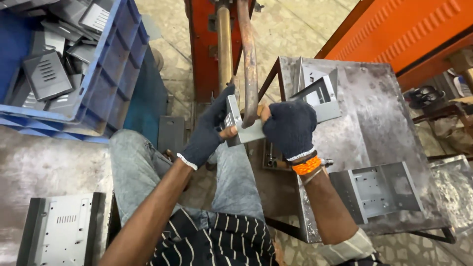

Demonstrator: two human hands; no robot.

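Two gloved hands clamp one grey sheet-metal bracket [241, 129] at frame centre: your left hand [209, 129] at its 9 o'clock edge, right hand [289, 129] at 3. Rusty lever [249, 59] crosses it at 12; fingertips near could get pinched, and sharp edges may cut.

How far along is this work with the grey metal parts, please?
Hard to say what is done: grey panels fill the blue crate, finished or not. In hand: the left hand and right hand, both gloved, hold one small metal bracket at the press lever. Possibly left: two brackets on the steel table.
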